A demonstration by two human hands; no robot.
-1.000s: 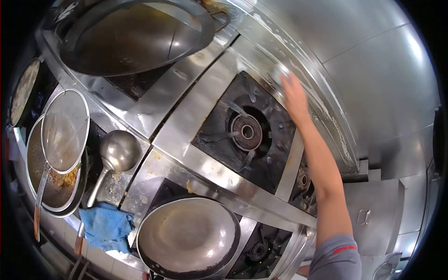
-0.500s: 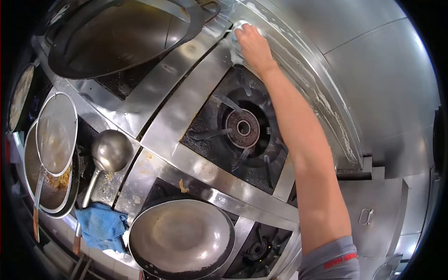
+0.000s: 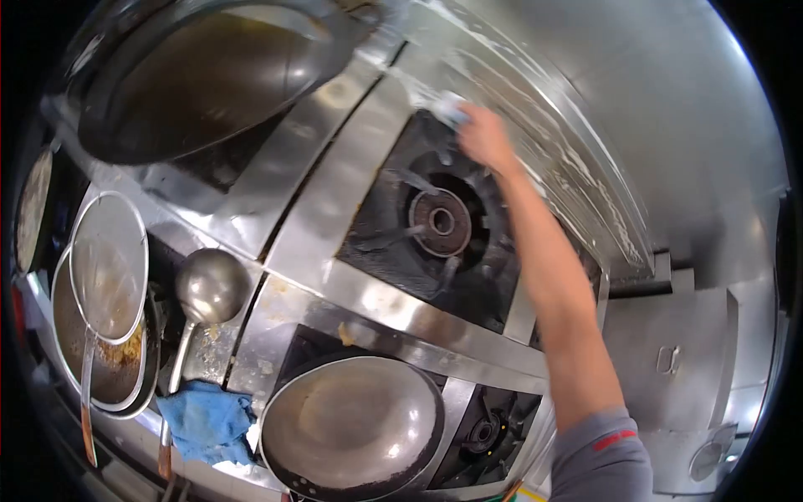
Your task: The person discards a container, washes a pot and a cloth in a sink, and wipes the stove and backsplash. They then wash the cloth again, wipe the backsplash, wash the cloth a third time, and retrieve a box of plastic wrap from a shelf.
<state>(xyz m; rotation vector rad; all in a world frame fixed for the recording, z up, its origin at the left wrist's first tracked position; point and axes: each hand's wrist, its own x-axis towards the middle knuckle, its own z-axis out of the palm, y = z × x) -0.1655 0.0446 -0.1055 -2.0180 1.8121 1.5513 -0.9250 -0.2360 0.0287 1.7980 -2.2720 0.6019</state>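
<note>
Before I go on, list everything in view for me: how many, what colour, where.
Large wok: one, dark, upper left
Smaller wok: one, grey with dark rim, bottom centre
Strainer: one, silvery, left, over a bowl
Bowl: one, grey, brown-yellow bits inside
Ladle: one, silvery, beside the strainer
Cloth: one, blue, lower left
Pan: one, dark-rimmed, far left
Uncovered burners: at least two, dark, centre and lower right
Stovetop: steel, throughout
Wall: steel, upper right
Blurred item: one, whitish, in the hand
Right hand: one, bare, above the central burner
</note>
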